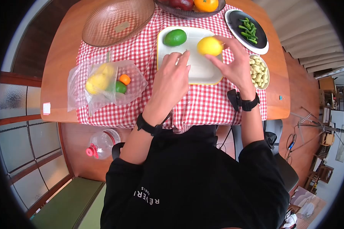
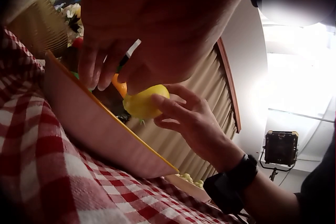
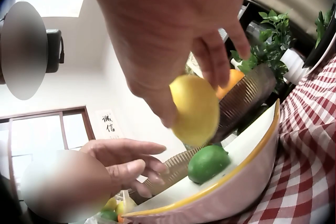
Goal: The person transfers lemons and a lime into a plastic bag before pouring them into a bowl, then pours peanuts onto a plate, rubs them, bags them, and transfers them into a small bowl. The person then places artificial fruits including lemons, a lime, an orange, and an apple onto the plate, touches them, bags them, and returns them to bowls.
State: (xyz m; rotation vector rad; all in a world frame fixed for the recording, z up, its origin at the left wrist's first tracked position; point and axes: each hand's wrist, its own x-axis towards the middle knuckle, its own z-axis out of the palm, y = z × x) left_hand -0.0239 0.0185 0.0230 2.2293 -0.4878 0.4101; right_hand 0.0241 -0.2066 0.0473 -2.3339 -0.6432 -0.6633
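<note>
A yellow lemon [image 1: 209, 46] is pinched between the thumb and fingers of my right hand [image 1: 237, 65], above the right part of a white tray with a yellow rim [image 1: 202, 72]. The right wrist view shows the lemon [image 3: 195, 110] held clear of the tray. A green lime [image 1: 175, 37] lies in the tray's upper left. My left hand [image 1: 171, 80] is over the tray's left edge, fingers loosely bent and holding nothing; in the right wrist view the left hand [image 3: 123, 166] has its fingers apart, near the lime [image 3: 208, 163].
Left of the tray lies a clear bag [image 1: 135, 78] with yellow, green and orange fruit. An amber basket [image 1: 99, 26] stands behind it. A fruit bowl [image 1: 189, 13], a dark plate of green peppers [image 1: 237, 30] and a bowl of peanuts [image 1: 259, 72] stand behind and right.
</note>
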